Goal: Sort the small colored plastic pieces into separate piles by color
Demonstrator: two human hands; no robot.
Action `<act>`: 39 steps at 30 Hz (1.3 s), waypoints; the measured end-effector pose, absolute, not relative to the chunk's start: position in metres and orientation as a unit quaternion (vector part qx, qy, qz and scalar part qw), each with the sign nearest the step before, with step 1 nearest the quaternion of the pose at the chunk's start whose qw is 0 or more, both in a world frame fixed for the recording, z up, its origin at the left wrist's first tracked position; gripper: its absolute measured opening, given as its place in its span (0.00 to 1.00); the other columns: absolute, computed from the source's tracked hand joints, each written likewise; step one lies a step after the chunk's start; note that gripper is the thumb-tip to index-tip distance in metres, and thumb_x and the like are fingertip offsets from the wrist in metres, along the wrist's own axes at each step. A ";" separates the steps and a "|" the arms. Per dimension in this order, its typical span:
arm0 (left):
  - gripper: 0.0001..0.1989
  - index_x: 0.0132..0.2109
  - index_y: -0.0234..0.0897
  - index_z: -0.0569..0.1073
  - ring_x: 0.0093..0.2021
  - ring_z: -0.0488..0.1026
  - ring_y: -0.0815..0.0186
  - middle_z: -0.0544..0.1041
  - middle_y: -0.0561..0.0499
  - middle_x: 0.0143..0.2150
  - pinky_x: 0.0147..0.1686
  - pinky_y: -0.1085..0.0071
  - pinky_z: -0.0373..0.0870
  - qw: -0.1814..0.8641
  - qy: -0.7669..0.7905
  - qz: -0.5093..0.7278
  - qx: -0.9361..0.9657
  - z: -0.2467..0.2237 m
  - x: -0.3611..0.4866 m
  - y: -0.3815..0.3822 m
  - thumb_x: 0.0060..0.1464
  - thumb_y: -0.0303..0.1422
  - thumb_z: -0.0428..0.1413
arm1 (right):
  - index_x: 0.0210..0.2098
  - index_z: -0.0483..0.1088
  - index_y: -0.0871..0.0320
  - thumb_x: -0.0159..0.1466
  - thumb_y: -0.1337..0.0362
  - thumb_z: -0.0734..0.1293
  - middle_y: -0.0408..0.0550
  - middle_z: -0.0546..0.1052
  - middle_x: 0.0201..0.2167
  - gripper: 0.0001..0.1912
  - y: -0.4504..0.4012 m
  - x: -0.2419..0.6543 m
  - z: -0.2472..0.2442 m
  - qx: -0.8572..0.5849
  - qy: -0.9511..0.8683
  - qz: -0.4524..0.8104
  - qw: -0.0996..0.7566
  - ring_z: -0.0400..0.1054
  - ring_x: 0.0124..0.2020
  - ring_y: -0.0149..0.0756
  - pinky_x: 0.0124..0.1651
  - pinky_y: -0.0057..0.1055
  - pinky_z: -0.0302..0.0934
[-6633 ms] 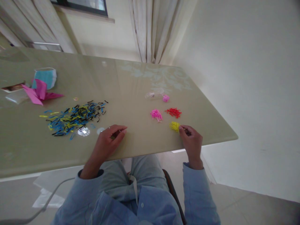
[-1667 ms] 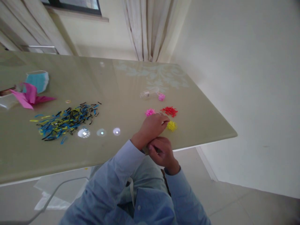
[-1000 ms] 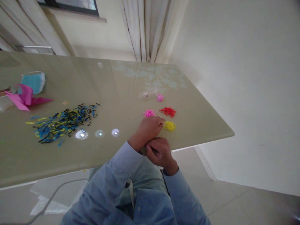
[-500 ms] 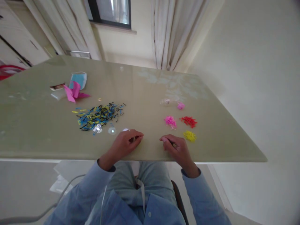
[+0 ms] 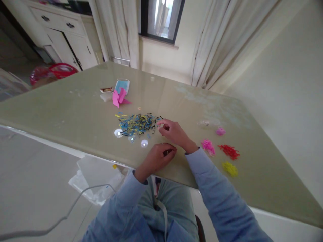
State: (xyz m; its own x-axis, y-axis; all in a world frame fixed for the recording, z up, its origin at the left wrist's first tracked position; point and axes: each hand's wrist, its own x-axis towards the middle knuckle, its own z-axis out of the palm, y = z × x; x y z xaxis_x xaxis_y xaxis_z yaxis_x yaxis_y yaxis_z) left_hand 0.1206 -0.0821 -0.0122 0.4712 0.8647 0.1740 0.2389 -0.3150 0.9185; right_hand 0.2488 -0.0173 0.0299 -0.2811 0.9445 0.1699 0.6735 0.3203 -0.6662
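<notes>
My left hand (image 5: 159,156) is low over the table near its front edge, thumb and fingertips pinched together; whatever they hold is too small to make out. My right hand (image 5: 173,133) reaches across above it, thumb and forefinger slightly apart at the right edge of a mixed pile of small rubber bands (image 5: 137,124) in black, blue and yellow. Farther right lie separate heaps: pink rubber bands (image 5: 208,147), red rubber bands (image 5: 228,152) and yellow rubber bands (image 5: 229,168).
A pink folded paper piece (image 5: 119,97) lies against a blue face mask (image 5: 123,85) at the back left. Near the right heaps are a clear plastic item (image 5: 207,123) and a pink bundle (image 5: 220,131). Bright light spots reflect off the glossy tabletop (image 5: 83,111).
My right hand has moved left, from beside the coloured heaps to the mixed pile's edge, and its fingers have parted. My left hand stays pinched. The view has turned left.
</notes>
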 end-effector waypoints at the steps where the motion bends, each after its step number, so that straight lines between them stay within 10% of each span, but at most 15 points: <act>1: 0.11 0.41 0.37 0.82 0.34 0.75 0.64 0.83 0.47 0.38 0.36 0.70 0.69 0.450 0.374 0.346 0.733 -0.013 0.121 -0.082 0.59 0.32 0.54 | 0.45 0.76 0.59 0.63 0.66 0.65 0.39 0.75 0.23 0.13 -0.008 0.243 0.027 -0.530 -0.767 0.241 0.270 0.67 0.25 0.29 0.33 0.24 0.58; 27: 0.08 0.30 0.31 0.76 0.26 0.67 0.67 0.76 0.50 0.26 0.27 0.72 0.56 0.440 0.402 0.357 0.719 -0.019 0.127 -0.074 0.52 0.26 0.52 | 0.38 0.80 0.55 0.65 0.63 0.66 0.49 0.82 0.35 0.10 0.038 0.186 0.020 -0.500 -0.853 0.121 0.093 0.74 0.37 0.39 0.40 0.30 0.59; 33: 0.09 0.29 0.33 0.76 0.27 0.68 0.68 0.76 0.50 0.26 0.28 0.72 0.57 0.435 0.386 0.351 0.734 -0.017 0.126 -0.076 0.53 0.26 0.52 | 0.38 0.79 0.58 0.66 0.62 0.64 0.46 0.82 0.35 0.12 0.035 0.191 0.020 -0.491 -0.834 0.169 0.184 0.74 0.35 0.33 0.40 0.26 0.61; 39: 0.10 0.33 0.35 0.79 0.29 0.71 0.67 0.79 0.50 0.30 0.30 0.72 0.62 0.439 0.369 0.347 0.742 -0.014 0.125 -0.077 0.56 0.29 0.53 | 0.38 0.74 0.59 0.58 0.55 0.71 0.44 0.80 0.29 0.14 0.017 0.205 0.022 -0.458 -0.594 0.540 0.383 0.72 0.18 0.28 0.17 0.21 0.56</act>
State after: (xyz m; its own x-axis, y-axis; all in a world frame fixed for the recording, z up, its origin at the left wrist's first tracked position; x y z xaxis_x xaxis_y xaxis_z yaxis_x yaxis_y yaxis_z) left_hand 0.1252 -0.0770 -0.0144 0.4866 0.8525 0.1911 0.2437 -0.3425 0.9074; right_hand 0.2051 0.0172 0.0225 -0.2881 0.9568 -0.0395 0.1297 -0.0018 -0.9916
